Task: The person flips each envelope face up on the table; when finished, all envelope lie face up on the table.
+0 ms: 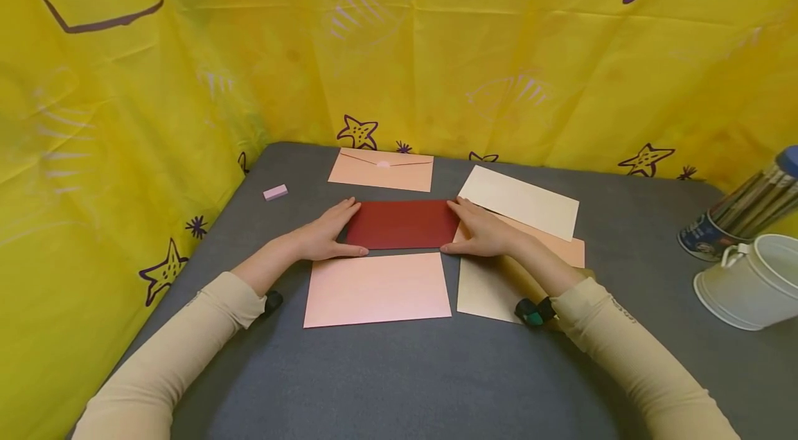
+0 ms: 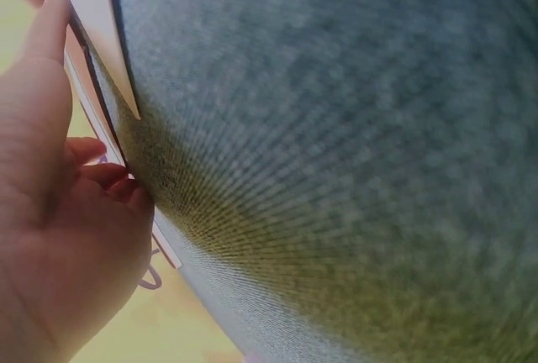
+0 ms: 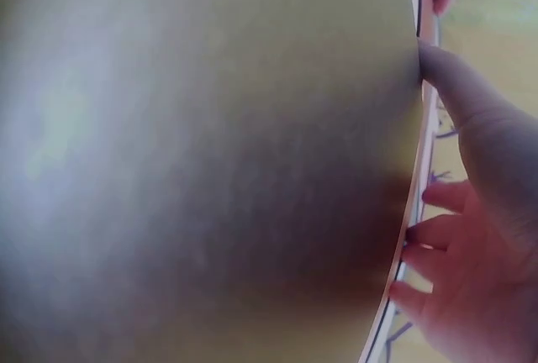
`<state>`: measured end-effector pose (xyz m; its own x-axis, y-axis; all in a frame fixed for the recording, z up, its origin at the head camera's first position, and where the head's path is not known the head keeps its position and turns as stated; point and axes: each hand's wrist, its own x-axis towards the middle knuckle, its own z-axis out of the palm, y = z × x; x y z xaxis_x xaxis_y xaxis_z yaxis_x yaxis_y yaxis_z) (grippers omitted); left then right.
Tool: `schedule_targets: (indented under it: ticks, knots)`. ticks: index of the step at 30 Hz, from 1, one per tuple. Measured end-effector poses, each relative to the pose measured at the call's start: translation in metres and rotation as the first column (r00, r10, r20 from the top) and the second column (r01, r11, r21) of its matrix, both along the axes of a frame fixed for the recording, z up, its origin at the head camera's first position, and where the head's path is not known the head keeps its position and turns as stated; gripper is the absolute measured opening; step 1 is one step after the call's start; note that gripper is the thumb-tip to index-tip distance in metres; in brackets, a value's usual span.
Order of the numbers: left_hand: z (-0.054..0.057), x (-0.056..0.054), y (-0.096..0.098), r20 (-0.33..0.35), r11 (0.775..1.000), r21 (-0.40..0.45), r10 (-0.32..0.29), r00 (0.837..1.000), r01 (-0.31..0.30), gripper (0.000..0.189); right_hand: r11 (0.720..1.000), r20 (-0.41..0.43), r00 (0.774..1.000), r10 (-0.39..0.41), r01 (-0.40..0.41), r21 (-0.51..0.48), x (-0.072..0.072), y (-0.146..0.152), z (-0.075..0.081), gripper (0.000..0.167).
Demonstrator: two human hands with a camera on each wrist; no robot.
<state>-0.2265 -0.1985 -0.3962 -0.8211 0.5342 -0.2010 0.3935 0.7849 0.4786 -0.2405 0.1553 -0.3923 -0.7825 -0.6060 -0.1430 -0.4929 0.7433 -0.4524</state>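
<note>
A dark red envelope (image 1: 402,224) lies crosswise on the grey table, between the two hands. At its left end is my left hand (image 1: 327,232), fingers at the far corner and thumb along the near corner. My right hand (image 1: 486,229) mirrors this at the right end, thumb and fingers spread and touching the corners. Just in front lies a pale pink envelope (image 1: 377,289). Under the right hand and forearm are a peach envelope (image 1: 570,251) and a cream one (image 1: 486,287), partly hidden. A white envelope (image 1: 524,201) overlaps the peach one.
Behind the red envelope lies a peach envelope (image 1: 383,171) with its flap facing up. A small pink eraser (image 1: 276,192) sits at the left. On the right stand a holder of pencils (image 1: 742,211) and a white metal bucket (image 1: 745,284). A yellow patterned cloth (image 1: 399,59) hangs behind.
</note>
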Motion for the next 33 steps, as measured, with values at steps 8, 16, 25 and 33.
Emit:
schedule_targets:
  ticks: [8,16,25,33]
  knots:
    - [0.0022,0.0009,0.0026,0.011,1.000,0.012,0.015,1.000,-0.015,0.105,0.999,-0.015,0.999,-0.046,0.047,0.005,0.0014,-0.0022,-0.0010,0.100]
    - [0.0037,0.0028,0.0014,-0.012,0.999,-0.025,0.023,1.000,-0.024,0.104,0.999,-0.016,0.999,-0.038,0.038,-0.003,0.0021,-0.0031,-0.0007,0.099]
    - [0.0031,0.0017,0.0001,-0.045,0.996,-0.090,0.007,0.999,-0.011,0.102,0.999,-0.025,0.999,-0.038,0.038,0.000,0.0018,-0.0033,-0.0021,0.099]
    - [0.0071,0.0014,-0.0021,-0.064,0.992,-0.129,-0.019,0.998,0.011,0.098,1.000,-0.044,0.999,-0.024,0.023,-0.015,0.0005,-0.0063,-0.0017,0.099]
